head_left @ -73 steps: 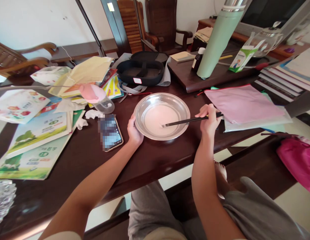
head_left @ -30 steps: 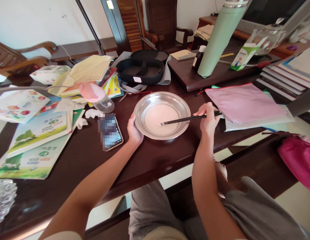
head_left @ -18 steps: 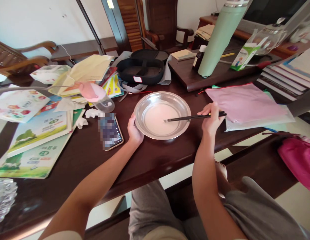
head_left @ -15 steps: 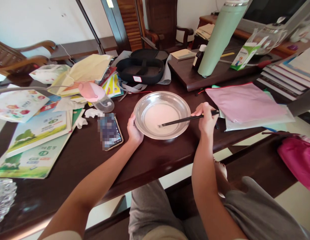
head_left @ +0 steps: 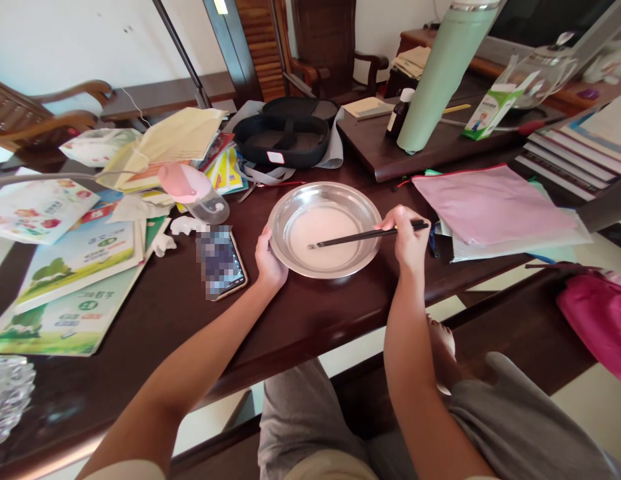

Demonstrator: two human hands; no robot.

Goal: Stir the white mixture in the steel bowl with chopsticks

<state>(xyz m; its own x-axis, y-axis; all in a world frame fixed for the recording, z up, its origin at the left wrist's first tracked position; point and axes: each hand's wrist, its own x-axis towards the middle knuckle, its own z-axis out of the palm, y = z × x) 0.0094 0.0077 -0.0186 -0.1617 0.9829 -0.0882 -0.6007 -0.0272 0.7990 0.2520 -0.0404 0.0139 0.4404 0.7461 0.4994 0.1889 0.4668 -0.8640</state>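
At a dark table [head_left: 315,320], left hand [head_left: 270,262] grips a bowl [head_left: 325,273], right hand [head_left: 409,239] pinches chopsticks [head_left: 345,238].

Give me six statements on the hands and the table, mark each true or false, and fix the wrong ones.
1. The left hand holds the side of the metal bowl. True.
2. The right hand holds a spoon. False: it holds black chopsticks.
3. The phone lies left of the bowl. True.
4. The bowl's contents are dark. False: they are pale.
5. The black case is open. True.
6. The pink pouch lies left of the bowl. False: it lies to the right.
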